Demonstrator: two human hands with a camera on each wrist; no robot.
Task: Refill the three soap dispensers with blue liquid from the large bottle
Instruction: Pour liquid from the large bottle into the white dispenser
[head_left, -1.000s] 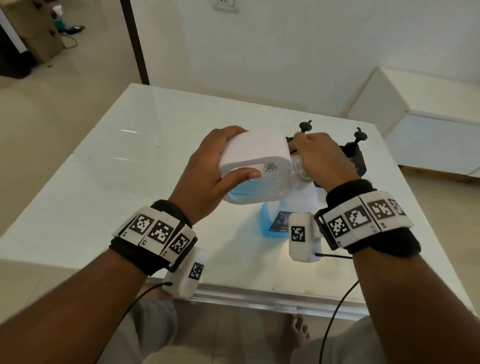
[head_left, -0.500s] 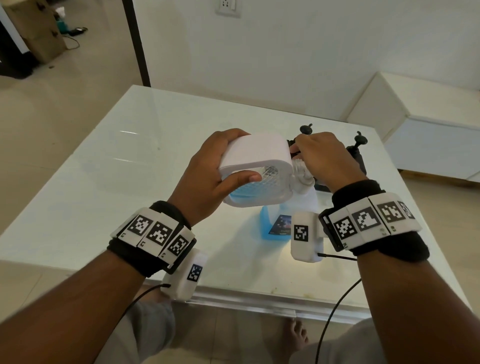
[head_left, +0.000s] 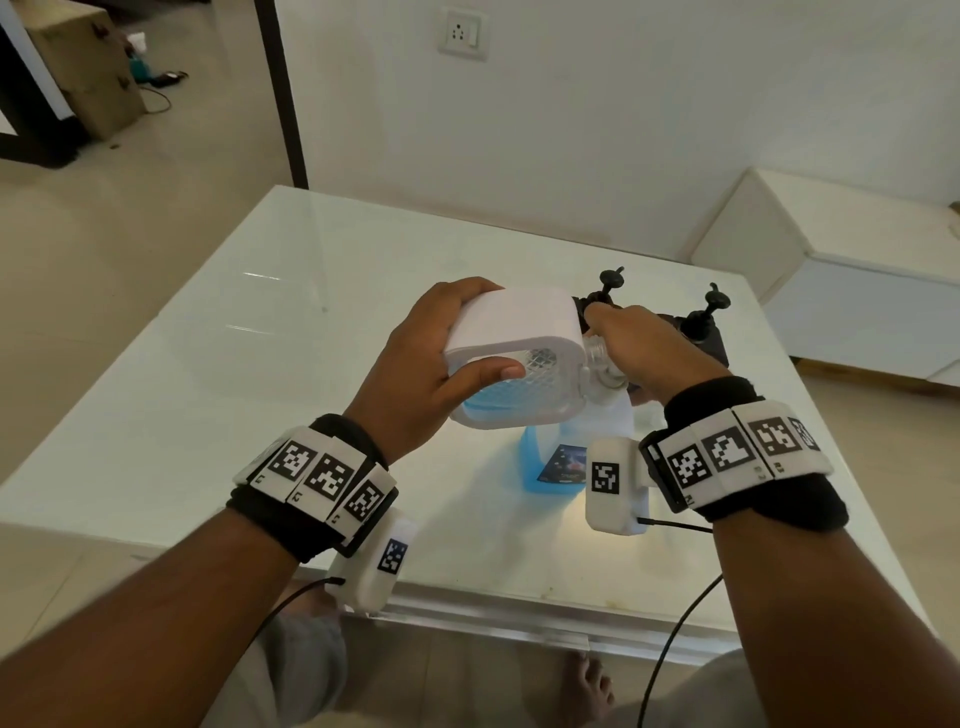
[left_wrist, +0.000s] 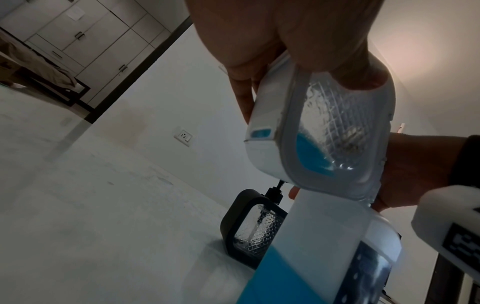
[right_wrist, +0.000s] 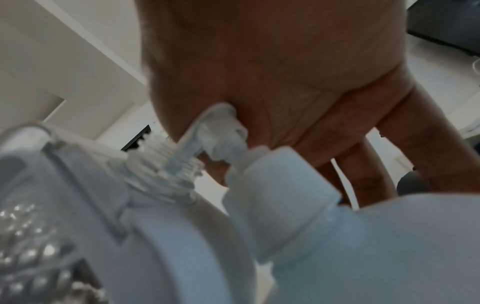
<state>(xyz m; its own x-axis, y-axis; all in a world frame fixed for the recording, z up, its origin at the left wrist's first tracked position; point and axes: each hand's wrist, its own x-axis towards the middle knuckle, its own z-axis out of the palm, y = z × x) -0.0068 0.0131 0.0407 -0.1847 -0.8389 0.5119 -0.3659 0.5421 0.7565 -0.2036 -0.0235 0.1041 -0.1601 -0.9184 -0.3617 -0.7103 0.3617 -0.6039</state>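
White desk (head_left: 218, 364); left hand (head_left: 415, 364) grips tilted dispenser (head_left: 519, 358), right hand (head_left: 654, 353) pinches its pump (right_wrist: 223, 121); soap could spill from the open neck

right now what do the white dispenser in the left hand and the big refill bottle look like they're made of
White soap dispenser with a clear diamond-textured window: looks like an opaque matte plastic shell around glossy clear plastic, since the facets glint and blue liquid shows through.

Large translucent bottle of blue liquid: probably semi-translucent plastic with a dull finish; the liquid level shows through its milky wall.
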